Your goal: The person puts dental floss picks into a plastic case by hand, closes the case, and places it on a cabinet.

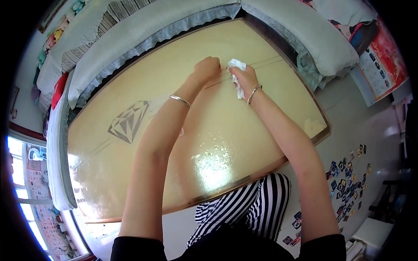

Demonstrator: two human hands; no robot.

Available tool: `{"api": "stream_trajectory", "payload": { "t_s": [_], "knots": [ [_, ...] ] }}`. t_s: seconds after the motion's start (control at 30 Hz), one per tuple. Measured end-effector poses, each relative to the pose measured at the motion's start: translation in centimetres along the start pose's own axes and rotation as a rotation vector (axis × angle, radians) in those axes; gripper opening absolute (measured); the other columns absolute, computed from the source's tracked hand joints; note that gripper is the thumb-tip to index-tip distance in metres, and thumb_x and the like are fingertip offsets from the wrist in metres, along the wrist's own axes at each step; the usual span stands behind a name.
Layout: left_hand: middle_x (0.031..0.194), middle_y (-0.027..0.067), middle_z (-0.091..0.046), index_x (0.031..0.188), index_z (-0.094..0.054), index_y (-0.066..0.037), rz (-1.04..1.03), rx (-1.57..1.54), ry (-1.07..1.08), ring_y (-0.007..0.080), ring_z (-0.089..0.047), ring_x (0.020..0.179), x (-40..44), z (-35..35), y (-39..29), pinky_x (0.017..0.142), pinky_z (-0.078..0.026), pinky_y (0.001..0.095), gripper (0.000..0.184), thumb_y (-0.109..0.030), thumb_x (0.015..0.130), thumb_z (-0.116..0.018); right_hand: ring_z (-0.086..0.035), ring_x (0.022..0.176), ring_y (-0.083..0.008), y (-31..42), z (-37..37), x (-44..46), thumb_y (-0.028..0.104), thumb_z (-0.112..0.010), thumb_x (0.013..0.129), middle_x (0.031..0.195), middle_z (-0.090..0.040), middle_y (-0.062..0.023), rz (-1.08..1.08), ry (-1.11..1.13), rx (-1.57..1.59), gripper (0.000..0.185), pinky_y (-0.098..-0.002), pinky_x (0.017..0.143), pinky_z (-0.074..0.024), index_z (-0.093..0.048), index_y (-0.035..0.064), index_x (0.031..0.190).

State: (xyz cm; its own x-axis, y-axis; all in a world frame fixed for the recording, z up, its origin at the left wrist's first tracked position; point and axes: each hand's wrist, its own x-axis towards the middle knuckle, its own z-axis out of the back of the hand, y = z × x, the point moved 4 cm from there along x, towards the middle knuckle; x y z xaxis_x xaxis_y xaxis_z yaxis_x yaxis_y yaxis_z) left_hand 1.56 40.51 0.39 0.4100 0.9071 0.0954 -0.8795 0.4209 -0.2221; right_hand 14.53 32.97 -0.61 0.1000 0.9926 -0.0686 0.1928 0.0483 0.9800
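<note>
My right hand [248, 79] is closed around a crumpled white tissue [237, 65], part of which sticks out above the thumb and part hangs below the palm. Just left of it, my left hand [207, 68] is curled into a fist over the table; whatever its fingers may hold is hidden. Both hands are over the far half of a glossy cream-coloured table [174, 74], beside thin dark lines printed on its top. A printed grey diamond [129, 122] lies to the left of my left forearm. A silver bangle circles each wrist.
Grey sofas [174, 24] with ruffled covers border the table's far side and left. A red printed board [379, 65] leans at the right. Many small cards [346, 182] lie scattered on the floor at right. My striped trousers [248, 209] touch the near table edge.
</note>
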Motion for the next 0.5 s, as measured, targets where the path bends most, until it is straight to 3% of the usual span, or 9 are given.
{"api": "stream_trajectory", "payload": {
  "t_s": [0.03, 0.13, 0.37, 0.43, 0.47, 0.5],
  "knots": [
    [0.097, 0.0134, -0.064, 0.094, -0.066, -0.007, 0.018, 0.059, 0.142, 0.0297, -0.061, 0.091, 0.5, -0.4, 0.1, 0.079, -0.048, 0.0384, 0.023, -0.025, 0.081, -0.058, -0.047, 0.052, -0.0107, -0.2, 0.0, -0.2, 0.017, -0.061, 0.074, 0.063, -0.051, -0.0005, -0.009, -0.003, 0.004, 0.014, -0.0275, 0.047, -0.0371, -0.056, 0.0042, 0.074],
    [0.095, 0.0152, -0.066, 0.091, -0.067, -0.005, 0.036, 0.071, 0.240, 0.0307, -0.062, 0.091, 0.7, -0.2, -0.2, 0.078, -0.049, 0.0398, 0.026, -0.028, 0.080, -0.060, -0.048, 0.053, -0.0107, 0.1, 0.1, -0.6, 0.017, -0.062, 0.074, 0.063, -0.051, -0.0005, -0.015, 0.008, 0.003, 0.015, -0.0276, 0.047, -0.0371, -0.056, 0.0040, 0.075],
    [0.091, 0.0181, -0.066, 0.085, -0.066, -0.001, -0.001, 0.182, 0.184, 0.0287, -0.064, 0.085, -3.5, 1.3, -2.7, 0.072, -0.050, 0.0398, 0.027, -0.027, 0.080, -0.060, -0.048, 0.053, -0.0102, 1.1, 1.4, -6.1, 0.019, -0.063, 0.075, 0.065, -0.052, -0.0009, -0.089, -0.022, 0.079, 0.017, -0.0267, 0.045, -0.0374, -0.057, 0.0047, 0.081],
    [0.084, 0.0168, -0.065, 0.085, -0.063, 0.002, 0.050, -0.169, 0.186, 0.0216, -0.065, 0.073, -6.1, 2.2, -3.0, 0.064, -0.051, 0.0335, 0.026, -0.024, 0.081, -0.061, -0.048, 0.053, -0.0097, 2.0, 1.6, -8.9, 0.020, -0.063, 0.077, 0.066, -0.052, -0.0009, -0.131, -0.017, 0.089, 0.018, -0.0262, 0.045, -0.0372, -0.057, 0.0050, 0.083],
    [0.084, 0.0168, -0.065, 0.085, -0.063, 0.002, 0.058, -0.172, 0.183, 0.0216, -0.065, 0.073, -7.7, 2.4, -3.1, 0.064, -0.051, 0.0335, 0.026, -0.024, 0.081, -0.061, -0.047, 0.052, -0.0090, 2.7, 1.7, -10.2, 0.022, -0.062, 0.079, 0.066, -0.052, -0.0005, -0.121, 0.006, 0.089, 0.018, -0.0255, 0.044, -0.0367, -0.057, 0.0055, 0.084],
    [0.081, 0.0139, -0.064, 0.087, -0.061, 0.002, 0.155, -0.547, 0.168, 0.0177, -0.064, 0.069, -10.4, 3.3, -3.6, 0.061, -0.051, 0.0296, 0.023, -0.021, 0.082, -0.062, -0.047, 0.052, -0.0083, 3.2, 1.7, -11.6, 0.024, -0.061, 0.081, 0.067, -0.052, -0.0001, -0.115, 0.030, 0.092, 0.019, -0.0248, 0.044, -0.0363, -0.057, 0.0060, 0.085]
  ]
}}
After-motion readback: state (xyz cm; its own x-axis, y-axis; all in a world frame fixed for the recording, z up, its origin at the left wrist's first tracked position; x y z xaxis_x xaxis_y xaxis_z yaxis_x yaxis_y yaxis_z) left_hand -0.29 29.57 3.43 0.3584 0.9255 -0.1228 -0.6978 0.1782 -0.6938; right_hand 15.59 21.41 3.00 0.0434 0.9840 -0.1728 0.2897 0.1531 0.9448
